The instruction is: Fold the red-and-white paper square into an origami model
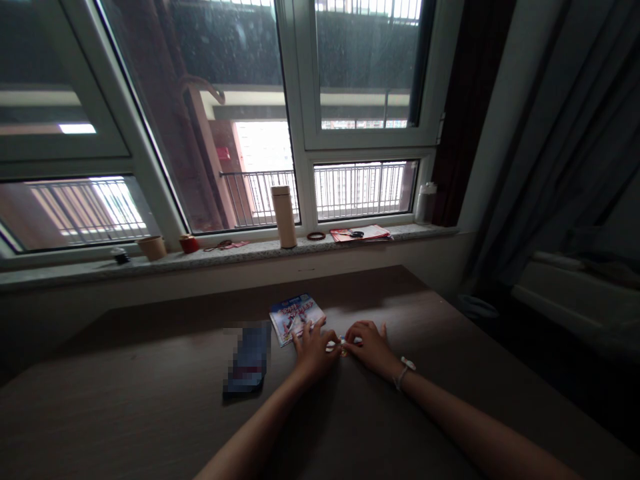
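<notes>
Both of my hands rest on a dark wooden table (150,400). My left hand (314,350) and my right hand (367,345) meet fingertip to fingertip, both pinched on a small pale object (339,345) too tiny to name. A colourful printed packet (293,317) lies flat just behind my left hand. To the left of that hand lies a dark blue flat item (249,360), blurred out. A pale band circles my right wrist (403,372).
A stone windowsill (75,268) runs behind the table, holding a tall beige flask (284,217), a red cup (189,243), a tan cup (152,247), a red ring (316,235), red papers (361,233) and a white jar (425,203). Dark curtains (560,133) hang at right.
</notes>
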Tool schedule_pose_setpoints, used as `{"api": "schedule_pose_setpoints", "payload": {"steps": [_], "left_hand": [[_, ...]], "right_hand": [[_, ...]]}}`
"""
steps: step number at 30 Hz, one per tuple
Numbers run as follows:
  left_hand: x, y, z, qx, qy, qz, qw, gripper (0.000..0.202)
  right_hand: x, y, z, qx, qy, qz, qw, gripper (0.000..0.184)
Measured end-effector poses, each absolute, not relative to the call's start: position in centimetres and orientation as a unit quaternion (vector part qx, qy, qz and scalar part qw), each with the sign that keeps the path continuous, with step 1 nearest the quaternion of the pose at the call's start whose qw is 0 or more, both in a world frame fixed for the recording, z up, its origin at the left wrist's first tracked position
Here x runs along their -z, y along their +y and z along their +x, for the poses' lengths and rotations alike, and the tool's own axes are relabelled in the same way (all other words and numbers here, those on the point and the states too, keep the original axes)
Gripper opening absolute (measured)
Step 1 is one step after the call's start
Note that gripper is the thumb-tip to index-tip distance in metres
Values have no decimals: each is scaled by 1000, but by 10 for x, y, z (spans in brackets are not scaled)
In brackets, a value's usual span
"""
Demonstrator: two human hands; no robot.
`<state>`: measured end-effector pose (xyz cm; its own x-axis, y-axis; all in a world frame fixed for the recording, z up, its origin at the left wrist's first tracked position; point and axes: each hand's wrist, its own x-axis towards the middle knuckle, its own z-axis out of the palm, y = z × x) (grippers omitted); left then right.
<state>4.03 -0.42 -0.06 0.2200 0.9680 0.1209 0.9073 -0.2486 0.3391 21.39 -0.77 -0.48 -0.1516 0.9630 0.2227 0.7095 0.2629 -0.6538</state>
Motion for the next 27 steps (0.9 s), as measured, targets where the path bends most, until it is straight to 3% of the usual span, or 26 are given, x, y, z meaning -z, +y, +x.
{"api": "schedule_pose_setpoints", "payload": {"steps": [27], "left_hand": [[4, -2, 43, -165, 623, 758, 104, 19]], "right_hand": [[5, -4, 213, -234, -710, -595, 297, 8]]}}
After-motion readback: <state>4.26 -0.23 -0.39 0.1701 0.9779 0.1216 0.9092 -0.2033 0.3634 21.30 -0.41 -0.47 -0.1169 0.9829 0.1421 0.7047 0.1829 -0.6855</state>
